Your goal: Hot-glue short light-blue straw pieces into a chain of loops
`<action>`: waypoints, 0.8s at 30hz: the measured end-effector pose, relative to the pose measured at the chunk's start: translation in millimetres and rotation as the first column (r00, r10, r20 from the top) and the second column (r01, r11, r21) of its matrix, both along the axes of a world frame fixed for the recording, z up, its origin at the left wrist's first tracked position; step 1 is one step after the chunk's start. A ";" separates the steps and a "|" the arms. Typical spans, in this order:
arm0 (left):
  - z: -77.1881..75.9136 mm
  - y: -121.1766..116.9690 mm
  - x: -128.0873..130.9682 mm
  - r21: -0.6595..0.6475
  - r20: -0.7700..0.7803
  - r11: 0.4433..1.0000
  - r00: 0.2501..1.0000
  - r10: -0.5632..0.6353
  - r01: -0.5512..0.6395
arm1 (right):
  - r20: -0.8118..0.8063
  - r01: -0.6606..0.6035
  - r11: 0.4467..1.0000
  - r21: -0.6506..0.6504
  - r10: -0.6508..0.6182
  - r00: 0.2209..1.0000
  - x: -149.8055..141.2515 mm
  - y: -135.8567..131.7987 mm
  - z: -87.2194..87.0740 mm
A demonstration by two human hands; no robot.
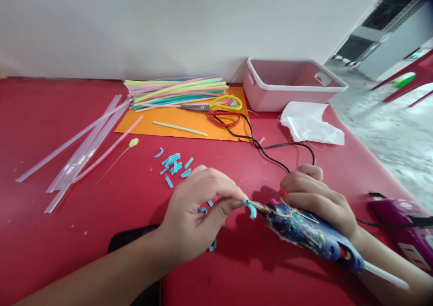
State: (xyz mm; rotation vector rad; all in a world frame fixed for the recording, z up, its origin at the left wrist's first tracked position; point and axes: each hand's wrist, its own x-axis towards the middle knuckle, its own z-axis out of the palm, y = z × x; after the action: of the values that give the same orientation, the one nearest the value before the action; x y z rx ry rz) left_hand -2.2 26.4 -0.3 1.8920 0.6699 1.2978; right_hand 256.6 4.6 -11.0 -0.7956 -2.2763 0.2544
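Observation:
My left hand [203, 211] pinches a small curled piece of blue pipe cleaner [251, 210] between thumb and forefinger. My right hand [320, 200] is wrapped round a blue glue gun [304, 234], smeared with glue and scraps. Its nozzle points left and meets the blue piece at my left fingertips. A clear glue stick [385, 274] sticks out of the gun's back end. Short cut blue pieces [174, 165] lie in a loose heap beyond my left hand, and a few more are partly hidden beneath it.
Behind are colored pipe cleaners [176, 91] and scissors [209, 107] on an orange sheet [135, 124]. Clear glue sticks [84, 148] lie left; a pink bin [291, 94], white paper [311, 123] and purple power strip [402, 224] right. A black cord [270, 155] loops across; a dark phone-like slab [152, 292] is in front.

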 end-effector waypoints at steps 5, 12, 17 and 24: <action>-0.5 -0.1 -0.1 -0.002 0.004 1.000 1.000 -0.002 0.002 | -0.007 -0.005 1.000 0.012 0.005 1.000 1.0 0.5 0.1; 0.6 -0.9 0.7 -0.008 0.014 1.000 1.000 -0.006 0.007 | -0.002 -0.024 1.000 0.011 0.024 1.000 3.3 2.6 -2.7; -0.3 -1.0 0.0 -0.020 0.028 1.000 1.000 -0.014 0.014 | -0.022 0.007 1.000 0.011 -0.007 1.000 1.9 2.2 -1.5; -0.1 -0.8 0.8 -0.013 0.024 1.000 1.000 -0.020 0.021 | -0.006 0.001 1.000 0.027 -0.001 1.000 2.1 1.5 2.5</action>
State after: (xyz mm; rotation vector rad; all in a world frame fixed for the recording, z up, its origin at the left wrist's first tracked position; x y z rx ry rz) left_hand -1.3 25.7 -0.4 1.8655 0.6435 1.2984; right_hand 258.7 6.1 -8.5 -0.7808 -2.2687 0.2245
